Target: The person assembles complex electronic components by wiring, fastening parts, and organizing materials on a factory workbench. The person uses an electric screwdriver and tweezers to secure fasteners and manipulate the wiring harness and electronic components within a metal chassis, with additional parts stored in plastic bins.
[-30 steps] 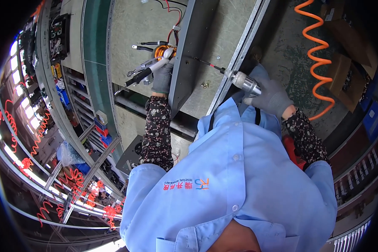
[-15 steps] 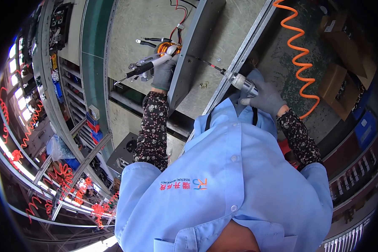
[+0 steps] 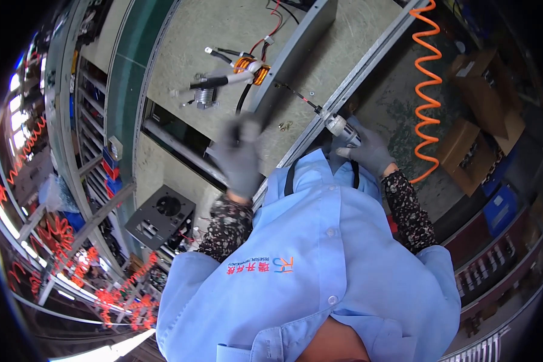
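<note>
My right hand (image 3: 373, 149), in a grey glove, is wrapped round a silver power screwdriver (image 3: 339, 128). Its long thin bit points up and left, the tip near the lower side of a grey sheet-metal panel (image 3: 295, 51). My left hand (image 3: 240, 160), gloved too, is off the panel, below its near end; motion smears its fingers, so their pose is unclear. Left of the panel a copper-wound coil (image 3: 260, 73) is joined to black leads and a white-and-black sleeved cable. A finned metal heat sink (image 3: 205, 96) is beside it.
A few small screws (image 3: 285, 127) lie on the bench right of the panel. A metal rail (image 3: 350, 81) edges the bench. An orange coiled hose (image 3: 427, 108) hangs at right, near cardboard boxes (image 3: 467, 154). A dark housing with a fan opening (image 3: 161, 216) is at lower left.
My left hand has let go of the panel and parts and moved down toward me. My right hand keeps hold of the screwdriver, and the whole view has shifted slightly.
</note>
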A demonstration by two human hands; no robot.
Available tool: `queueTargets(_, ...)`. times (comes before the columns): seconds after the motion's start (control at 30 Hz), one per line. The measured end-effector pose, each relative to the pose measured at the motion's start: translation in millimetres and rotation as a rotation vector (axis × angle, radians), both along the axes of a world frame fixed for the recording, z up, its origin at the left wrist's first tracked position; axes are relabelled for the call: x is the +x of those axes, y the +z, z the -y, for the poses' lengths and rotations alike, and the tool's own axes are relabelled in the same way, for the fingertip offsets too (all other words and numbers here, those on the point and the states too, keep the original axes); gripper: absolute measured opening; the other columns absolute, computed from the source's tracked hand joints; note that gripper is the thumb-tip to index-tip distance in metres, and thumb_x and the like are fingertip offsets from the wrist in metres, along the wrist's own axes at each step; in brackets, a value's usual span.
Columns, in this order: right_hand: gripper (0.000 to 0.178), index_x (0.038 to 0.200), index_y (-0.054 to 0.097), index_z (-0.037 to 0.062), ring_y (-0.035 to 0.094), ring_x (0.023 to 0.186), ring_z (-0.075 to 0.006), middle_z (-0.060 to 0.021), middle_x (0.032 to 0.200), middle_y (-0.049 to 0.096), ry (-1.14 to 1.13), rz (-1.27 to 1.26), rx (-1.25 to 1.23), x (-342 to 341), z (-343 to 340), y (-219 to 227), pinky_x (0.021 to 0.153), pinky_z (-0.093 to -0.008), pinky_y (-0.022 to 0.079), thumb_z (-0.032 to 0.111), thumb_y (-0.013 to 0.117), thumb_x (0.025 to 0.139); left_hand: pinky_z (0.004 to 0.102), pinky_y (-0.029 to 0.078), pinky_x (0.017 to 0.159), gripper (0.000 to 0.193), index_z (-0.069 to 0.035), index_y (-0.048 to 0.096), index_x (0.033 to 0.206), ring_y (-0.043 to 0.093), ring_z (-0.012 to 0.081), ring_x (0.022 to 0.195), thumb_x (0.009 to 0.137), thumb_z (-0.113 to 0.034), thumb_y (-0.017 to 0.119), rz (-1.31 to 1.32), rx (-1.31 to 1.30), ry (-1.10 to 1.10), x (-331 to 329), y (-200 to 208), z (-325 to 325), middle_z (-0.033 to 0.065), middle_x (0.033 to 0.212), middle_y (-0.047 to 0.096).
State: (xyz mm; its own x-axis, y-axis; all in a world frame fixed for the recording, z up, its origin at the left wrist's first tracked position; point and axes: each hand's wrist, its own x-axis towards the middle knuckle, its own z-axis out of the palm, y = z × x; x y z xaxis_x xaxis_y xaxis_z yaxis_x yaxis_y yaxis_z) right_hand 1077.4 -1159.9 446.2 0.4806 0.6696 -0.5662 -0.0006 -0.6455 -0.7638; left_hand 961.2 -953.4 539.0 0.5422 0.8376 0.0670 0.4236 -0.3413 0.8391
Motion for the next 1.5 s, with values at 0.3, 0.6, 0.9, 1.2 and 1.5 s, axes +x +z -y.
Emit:
queueTargets(0.3, 0.047, 0.100, 0.052, 0.0022, 0.057, 0.075, -0.0231, -0.0133, 0.083, 0.059, -0.003, -0.039, -0.045, -1.1, -13.3, 19.8, 0.068, -0.0311, 0.044, 0.022, 0.069, 0.060, 0.0324, 0.044, 0.066, 0.021, -0.003, 0.057, 0.091, 0.057, 0.0270, 0.075, 0.073, -0.013, 0.055, -0.202, -0.165, -0.218, 26.6, -180.4, 31.1, 0.0157, 0.082, 0.058)
queueTargets(0.6, 0.047, 0.095, 0.054, 0.0015, 0.057, 0.074, -0.0236, -0.0140, 0.081, 0.059, 0.032, 0.081, -0.079, -1.3, 3.3, -8.5, 0.066, -0.0315, 0.044, 0.029, 0.071, 0.060, 0.0365, 0.044, 0.068, 0.020, -0.007, 0.057, 0.092, 0.056, 0.0296, 0.077, 0.076, -0.016, 0.051, -0.162, -0.002, -0.371, 43.2, -222.0, 30.8, 0.0145, 0.084, 0.057)
queueTargets(0.9, 0.041, 0.098, 0.051, -0.0011, 0.051, 0.067, -0.0099, -0.0048, 0.078, 0.056, 0.002, -0.173, -0.059, -0.8, -4.3, 4.7, 0.058, -0.0241, 0.042, 0.017, 0.066, 0.064, 0.0362, 0.043, 0.064, 0.013, -0.007, 0.057, 0.079, 0.055, 0.0277, 0.070, 0.073, -0.017, 0.053, -0.368, -0.442, -0.733, -26.2, -80.1, 21.9, 0.0143, 0.074, 0.056)
queueTargets(1.2, 0.030, 0.089, 0.052, 0.0013, 0.050, 0.065, -0.0100, -0.0023, 0.075, 0.055, 0.006, -0.232, -0.169, 2.7, 9.2, -0.3, 0.058, -0.0250, 0.041, 0.011, 0.065, 0.064, 0.0257, 0.044, 0.048, 0.017, 0.001, 0.056, 0.082, 0.053, 0.0113, 0.055, 0.073, -0.013, 0.057, -0.160, -1.112, -0.547, -5.3, -76.6, -123.7, 0.0059, 0.068, 0.058)
queueTargets(1.5, 0.033, 0.092, 0.051, 0.0007, 0.052, 0.068, -0.0115, -0.0035, 0.078, 0.056, -0.017, -0.281, -0.143, -0.9, 1.0, 13.0, 0.063, -0.0258, 0.042, 0.010, 0.066, 0.065, 0.0289, 0.045, 0.048, 0.014, -0.002, 0.059, 0.072, 0.057, 0.0160, 0.052, 0.072, -0.016, 0.057, -0.467, -0.804, -0.643, 44.5, -180.1, -83.6, 0.0076, 0.063, 0.059)
